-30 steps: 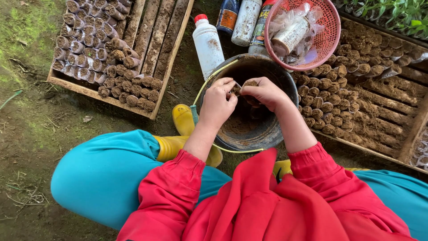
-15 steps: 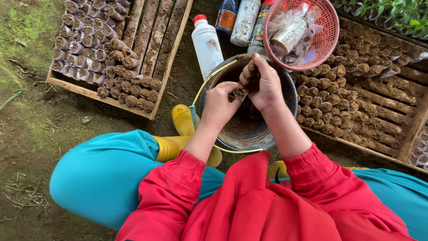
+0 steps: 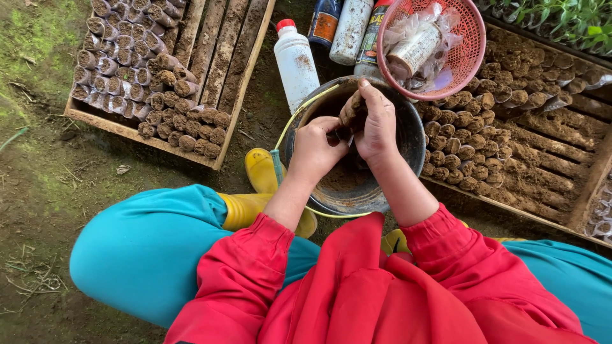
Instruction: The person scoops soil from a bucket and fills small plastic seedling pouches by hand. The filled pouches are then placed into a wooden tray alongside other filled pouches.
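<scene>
Person squats over a dark bucket (image 3: pixel 408 159) at frame centre. Right hand (image 3: pixel 377 124) has lifted since a second ago: it was low at the bucket's rim beside the other hand, now it sits higher, fingers wrapped round a small soil-filled tube (image 3: pixel 351 113) held tilted over the bucket's upper rim. Left hand (image 3: pixel 313 148) stays just beside it, fingers curled narrow, tips touching the tube's lower end; cannot tell if it pinches soil. So the tube has come up out of the bucket, looks packed, soil visible at its end.

Around them: wooden tray (image 3: pixel 115 121) upper left, part filled with rows of similar tubes; second tray (image 3: pixel 529 210) at right, also lined with tubes. White bottle (image 3: pixel 296 60) just above the bucket, pink basket (image 3: pixel 468 38) with a wrapped can overlapping the bucket's upper right rim. Yellow boot (image 3: pixel 261 172) left of the bucket.
</scene>
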